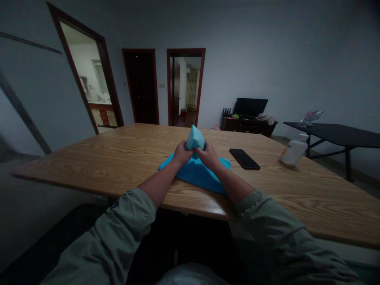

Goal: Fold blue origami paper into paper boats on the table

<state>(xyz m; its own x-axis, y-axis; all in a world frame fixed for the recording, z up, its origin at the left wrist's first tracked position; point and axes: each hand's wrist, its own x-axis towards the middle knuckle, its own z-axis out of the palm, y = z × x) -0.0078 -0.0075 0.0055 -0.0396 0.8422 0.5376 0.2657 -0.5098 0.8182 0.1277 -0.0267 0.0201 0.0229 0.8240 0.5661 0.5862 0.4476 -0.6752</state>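
Near the middle of the wooden table's [118,158] near edge, the left hand [182,153] and right hand [208,153] cover the lower part of the light-blue object [196,136] — its underside cannot be seen. Both forearms [162,180] hide bits of the blue cloth [197,176]. The table's near right corner is cut off. Toward its right edge, the bottle's [294,151] markings are too small to read — the sleeves [124,217] run out of view.
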